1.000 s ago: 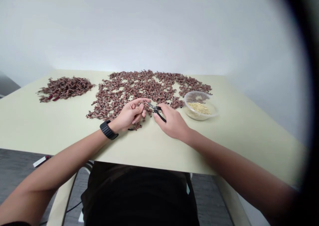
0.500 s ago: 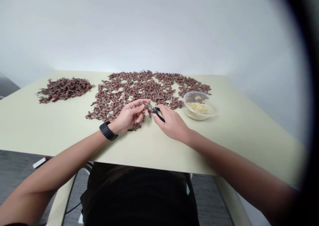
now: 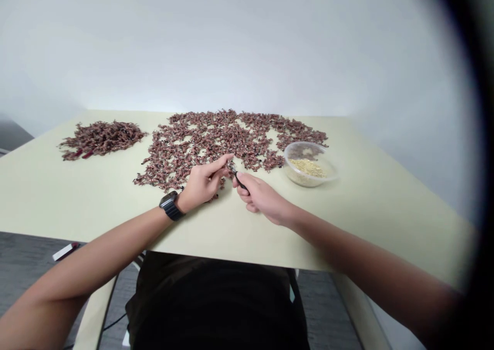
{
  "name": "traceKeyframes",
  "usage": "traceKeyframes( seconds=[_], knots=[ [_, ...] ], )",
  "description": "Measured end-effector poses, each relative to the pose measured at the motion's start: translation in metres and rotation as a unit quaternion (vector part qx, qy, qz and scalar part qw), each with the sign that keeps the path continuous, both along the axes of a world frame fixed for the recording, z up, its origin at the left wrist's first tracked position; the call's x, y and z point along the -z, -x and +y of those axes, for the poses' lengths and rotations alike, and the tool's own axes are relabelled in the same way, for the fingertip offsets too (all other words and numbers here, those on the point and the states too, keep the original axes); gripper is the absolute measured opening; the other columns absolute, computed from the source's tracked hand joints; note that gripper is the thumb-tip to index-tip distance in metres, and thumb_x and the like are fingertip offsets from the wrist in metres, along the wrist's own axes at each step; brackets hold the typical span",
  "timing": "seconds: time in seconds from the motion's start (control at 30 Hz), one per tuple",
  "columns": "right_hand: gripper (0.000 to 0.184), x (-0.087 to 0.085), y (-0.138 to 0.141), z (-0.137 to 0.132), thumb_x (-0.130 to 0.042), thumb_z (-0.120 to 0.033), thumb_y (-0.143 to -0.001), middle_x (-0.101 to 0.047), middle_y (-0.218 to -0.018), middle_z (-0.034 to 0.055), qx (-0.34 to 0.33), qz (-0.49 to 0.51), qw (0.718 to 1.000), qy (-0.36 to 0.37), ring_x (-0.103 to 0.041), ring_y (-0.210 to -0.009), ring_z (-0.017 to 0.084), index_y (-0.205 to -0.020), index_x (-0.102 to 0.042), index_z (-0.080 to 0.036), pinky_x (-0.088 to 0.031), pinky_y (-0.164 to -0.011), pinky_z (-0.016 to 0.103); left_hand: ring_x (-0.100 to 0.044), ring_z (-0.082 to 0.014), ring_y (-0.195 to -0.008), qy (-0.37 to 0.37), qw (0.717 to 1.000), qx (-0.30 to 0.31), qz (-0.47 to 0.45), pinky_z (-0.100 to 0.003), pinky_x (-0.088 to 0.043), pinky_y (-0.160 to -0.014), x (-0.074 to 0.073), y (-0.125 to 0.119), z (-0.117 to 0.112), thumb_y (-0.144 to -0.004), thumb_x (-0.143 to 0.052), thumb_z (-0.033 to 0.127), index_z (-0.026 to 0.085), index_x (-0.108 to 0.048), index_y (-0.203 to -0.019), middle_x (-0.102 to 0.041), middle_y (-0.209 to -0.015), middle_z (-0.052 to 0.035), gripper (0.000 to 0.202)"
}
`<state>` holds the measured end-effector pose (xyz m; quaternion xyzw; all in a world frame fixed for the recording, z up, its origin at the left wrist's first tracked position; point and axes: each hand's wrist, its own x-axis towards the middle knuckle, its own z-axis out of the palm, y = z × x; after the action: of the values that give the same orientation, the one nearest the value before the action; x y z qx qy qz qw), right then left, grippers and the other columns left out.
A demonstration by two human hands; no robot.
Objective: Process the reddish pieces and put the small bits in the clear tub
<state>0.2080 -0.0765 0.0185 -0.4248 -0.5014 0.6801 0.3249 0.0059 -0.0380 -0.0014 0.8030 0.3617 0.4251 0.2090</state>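
Observation:
In the head view, my right hand [image 3: 266, 196] is closed around small pliers [image 3: 242, 184] with black handles. Their metal jaws point up and left, right by the fingertips of my left hand [image 3: 203, 184]. That hand is pinched, its index finger reaching over the jaws; whatever lies between its fingers is too small and covered to make out. Both hands are above the near edge of a wide spread of small reddish-brown, twisted pieces [image 3: 216, 134], some hidden behind my left hand.
On the pale yellow table [image 3: 96, 200], a heap of similar brown pieces [image 3: 104, 136] lies at left, with dark red bits at its front. Right of my hands stands a clear plastic tub [image 3: 309, 181] holding yellow bits [image 3: 307, 168]. A wall rises behind the table.
My right hand has turned with the pliers, whose handles now point more steeply down. My left hand has rolled so its back and the watch face show more.

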Motion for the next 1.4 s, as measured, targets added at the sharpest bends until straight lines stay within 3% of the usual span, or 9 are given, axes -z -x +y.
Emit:
traceKeyframes(
  seconds=[0.13,0.27,0.33,0.4,0.5,0.6,0.73,0.87,1.4],
  knots=[
    [0.034,-0.017,-0.008,0.002,-0.046,-0.053,-0.1,-0.026,-0.072,-0.0059,-0.069,0.133,0.975,0.166,-0.011,-0.054,0.01,-0.091,-0.05,-0.02,-0.008,-0.044,0.02,-0.068,-0.0124,-0.085,-0.151,0.982,0.013,0.108,-0.023,-0.053,-0.081,0.005,0.014,0.014,-0.095,-0.044,0.005,0.025,-0.056,-0.148,-0.075,-0.102,-0.0048,0.059],
    [0.036,-0.02,-0.018,0.01,-0.045,-0.054,-0.098,-0.025,-0.071,-0.0059,-0.126,0.149,0.962,0.193,-0.012,-0.054,0.01,-0.092,-0.052,-0.019,-0.01,-0.044,0.02,-0.066,-0.0114,-0.081,-0.165,0.975,0.012,0.147,-0.021,-0.051,-0.073,0.004,0.018,0.017,-0.093,-0.043,0.004,0.028,-0.062,-0.143,-0.074,-0.105,-0.0062,0.058],
    [0.039,-0.015,-0.019,0.013,-0.042,-0.057,-0.099,-0.028,-0.07,-0.0056,-0.088,0.08,0.985,0.123,-0.014,-0.053,0.011,-0.094,-0.053,-0.02,-0.013,-0.045,0.022,-0.065,-0.0108,-0.074,-0.098,0.992,0.004,0.074,-0.021,-0.051,-0.068,-0.001,0.014,0.014,-0.096,-0.047,0.011,0.026,-0.063,-0.142,-0.075,-0.101,-0.007,0.051],
    [0.038,-0.007,-0.018,0.015,-0.041,-0.056,-0.099,-0.038,-0.071,-0.0037,-0.006,-0.036,0.999,-0.036,-0.024,-0.054,0.012,-0.094,-0.055,-0.021,-0.021,-0.047,0.023,-0.057,-0.0083,-0.054,0.049,0.998,0.006,-0.049,-0.019,-0.046,-0.054,-0.007,0.008,0.009,-0.099,-0.054,0.024,0.022,-0.055,-0.148,-0.075,-0.089,-0.0059,0.049],
    [0.03,0.002,-0.018,0.016,-0.047,-0.049,-0.1,-0.059,-0.082,0.0015,0.079,-0.215,0.924,-0.306,-0.05,-0.069,0.017,-0.1,-0.058,-0.022,-0.037,-0.062,0.029,-0.044,-0.0053,-0.04,0.269,0.943,0.073,-0.181,-0.018,-0.034,-0.04,-0.015,0.003,0.005,-0.096,-0.063,0.041,0.019,-0.051,-0.15,-0.072,-0.081,-0.0046,0.06],
    [0.028,0.006,-0.02,0.018,-0.046,-0.045,-0.102,-0.067,-0.092,0.0058,0.085,-0.304,0.852,-0.418,-0.06,-0.081,0.022,-0.111,-0.058,-0.021,-0.041,-0.072,0.033,-0.039,-0.0032,-0.037,0.369,0.888,0.122,-0.247,-0.018,-0.028,-0.039,-0.019,0.003,0.005,-0.092,-0.069,0.04,0.016,-0.055,-0.145,-0.071,-0.078,-0.0044,0.06],
    [0.031,0.01,-0.023,0.02,-0.046,-0.043,-0.102,-0.068,-0.106,0.0103,0.071,-0.353,0.809,-0.465,-0.062,-0.091,0.026,-0.119,-0.057,-0.02,-0.043,-0.075,0.034,-0.036,-0.0012,-0.036,0.415,0.849,0.16,-0.284,-0.018,-0.026,-0.04,-0.022,0.003,0.004,-0.092,-0.07,0.034,0.014,-0.058,-0.141,-0.069,-0.076,-0.0028,0.054],
    [0.034,0.014,-0.023,0.02,-0.046,-0.044,-0.103,-0.067,-0.113,0.0117,0.059,-0.372,0.796,-0.474,-0.063,-0.098,0.028,-0.125,-0.055,-0.02,-0.046,-0.083,0.037,-0.034,-0.0002,-0.035,0.427,0.836,0.17,-0.299,-0.017,-0.025,-0.04,-0.026,0.002,0.001,-0.094,-0.067,0.031,0.014,-0.059,-0.14,-0.068,-0.075,-0.0017,0.049],
    [0.029,0.018,-0.016,0.014,-0.044,-0.043,-0.104,-0.066,-0.104,0.0102,0.072,-0.386,0.785,-0.479,-0.062,-0.09,0.027,-0.119,-0.053,-0.021,-0.045,-0.078,0.037,-0.038,-0.0011,-0.042,0.407,0.844,0.181,-0.297,-0.017,-0.03,-0.045,-0.023,0.0,-0.001,-0.094,-0.069,0.035,0.018,-0.054,-0.145,-0.071,-0.082,-0.0048,0.055]
  ],
)
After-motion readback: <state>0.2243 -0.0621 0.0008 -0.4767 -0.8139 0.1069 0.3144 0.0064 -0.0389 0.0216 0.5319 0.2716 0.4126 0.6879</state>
